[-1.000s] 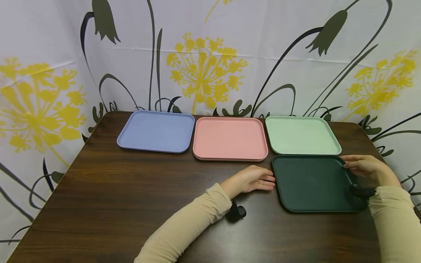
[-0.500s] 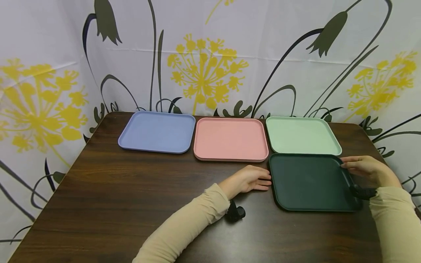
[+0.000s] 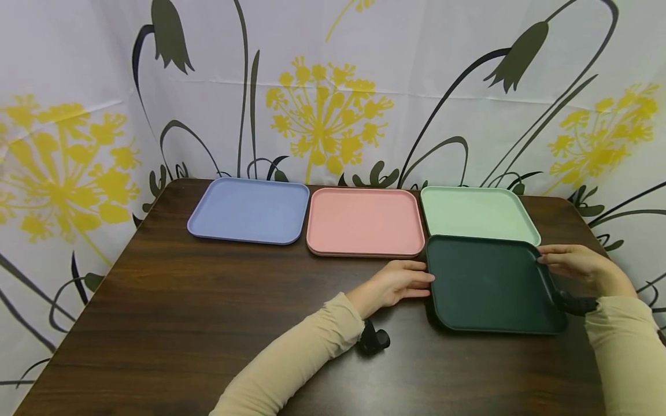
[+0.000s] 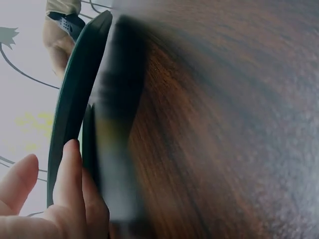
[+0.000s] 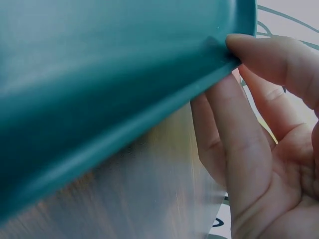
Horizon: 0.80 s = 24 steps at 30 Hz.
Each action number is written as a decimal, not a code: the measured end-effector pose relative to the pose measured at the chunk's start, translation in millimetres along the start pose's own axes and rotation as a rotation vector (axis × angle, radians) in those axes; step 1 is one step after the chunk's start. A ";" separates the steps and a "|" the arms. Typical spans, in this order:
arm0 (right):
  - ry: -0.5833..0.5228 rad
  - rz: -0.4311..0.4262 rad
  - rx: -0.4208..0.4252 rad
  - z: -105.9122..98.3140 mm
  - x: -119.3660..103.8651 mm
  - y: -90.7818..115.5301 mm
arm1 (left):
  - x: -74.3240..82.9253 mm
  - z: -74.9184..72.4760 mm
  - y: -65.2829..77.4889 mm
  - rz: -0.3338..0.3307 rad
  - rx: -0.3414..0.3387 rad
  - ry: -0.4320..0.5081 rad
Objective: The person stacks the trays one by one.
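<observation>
First, at far left on the brown table (image 3: 182, 323), a blue tray (image 3: 248, 211) lies flat near the back edge, in front of a flowered curtain (image 3: 208, 121). Just beside it is a pink tray (image 3: 366, 221), whose doubled edge suggests more than one, stacked. Nearer the viewer, the left hand (image 3: 398, 281) reaches in with fingers fairly straight, their tips against the left edge of a dark green tray (image 3: 494, 283); the left wrist view shows those fingers on the underside and the thumb standing free, so this hand supports rather than grips. The dark green tray is at right, raised off the table at least along its left side, with its far edge overlapping the front of a mint tray (image 3: 476, 214); whether they touch cannot be told. At far right, the right hand (image 3: 588, 267) pinches the dark green tray near its far right corner, thumb inside the raised rim and fingers outside and below. The tray looks stiff, probably light, and unlikely to break easily. Its smooth surface may be slippery, so the rim should give the surest hold, ideally midway along both short sides to keep it level.
</observation>
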State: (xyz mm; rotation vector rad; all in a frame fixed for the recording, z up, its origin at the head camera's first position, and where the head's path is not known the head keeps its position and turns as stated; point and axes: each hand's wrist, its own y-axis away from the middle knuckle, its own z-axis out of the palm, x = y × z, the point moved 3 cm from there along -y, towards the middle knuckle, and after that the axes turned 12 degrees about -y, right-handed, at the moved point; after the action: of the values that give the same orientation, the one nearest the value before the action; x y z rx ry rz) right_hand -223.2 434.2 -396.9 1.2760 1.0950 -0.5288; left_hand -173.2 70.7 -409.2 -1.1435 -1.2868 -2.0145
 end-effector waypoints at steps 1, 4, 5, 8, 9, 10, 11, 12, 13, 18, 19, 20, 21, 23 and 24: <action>-0.001 -0.006 -0.002 0.4 -0.1 -0.2 | -0.2 -0.5 -0.2 0.005 0.007 0.004; -0.005 -0.025 -0.016 1.5 -0.2 -1.7 | -0.9 -2.5 -1.3 0.019 0.030 0.007; -0.009 -0.028 -0.020 1.9 -0.3 -2.7 | -0.8 -3.3 -1.6 0.022 0.040 0.004; -0.015 -0.013 -0.023 3.3 -0.7 -6.2 | 0.6 -5.9 -1.5 0.036 0.076 -0.012; -0.011 -0.006 -0.023 3.8 -1.1 -7.1 | 1.5 -6.9 -1.1 0.042 0.090 -0.024; -0.016 0.003 -0.026 4.4 -1.5 -7.8 | 2.3 -7.7 -0.7 0.048 0.104 -0.035; -0.008 0.008 -0.030 4.9 -2.0 -8.2 | 3.1 -8.6 -0.3 0.052 0.117 -0.045; -0.005 0.012 -0.030 5.4 -2.7 -8.5 | 3.9 -9.4 0.5 0.057 0.129 -0.059; -0.001 0.013 -0.030 6.1 -3.6 -8.6 | 4.7 -10.3 0.7 0.063 0.138 -0.072; 0.033 0.003 -0.029 11.1 -8.2 -9.9 | 7.0 -16.2 2.8 0.105 0.177 -0.162; 0.046 0.001 -0.029 12.4 -9.1 -10.3 | 7.1 -17.7 2.8 0.113 0.182 -0.175; 0.056 -0.002 -0.028 13.6 -10.0 -10.8 | 6.9 -19.3 2.9 0.117 0.188 -0.187; 0.074 -0.008 -0.031 15.0 -10.9 -11.5 | 6.7 -21.0 3.1 0.121 0.192 -0.198; 0.097 -0.007 -0.029 17.3 -12.2 -12.4 | 6.6 -24.1 2.7 0.125 0.196 -0.206; 0.107 -0.007 -0.031 18.4 -12.6 -12.7 | 6.8 -25.6 2.7 0.127 0.196 -0.208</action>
State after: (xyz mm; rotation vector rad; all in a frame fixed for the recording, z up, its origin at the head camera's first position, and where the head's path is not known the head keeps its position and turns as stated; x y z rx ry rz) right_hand -232.8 410.6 -393.7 1.2860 1.1924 -0.4513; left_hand -184.7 46.7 -407.4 -1.3297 -1.4382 -1.6729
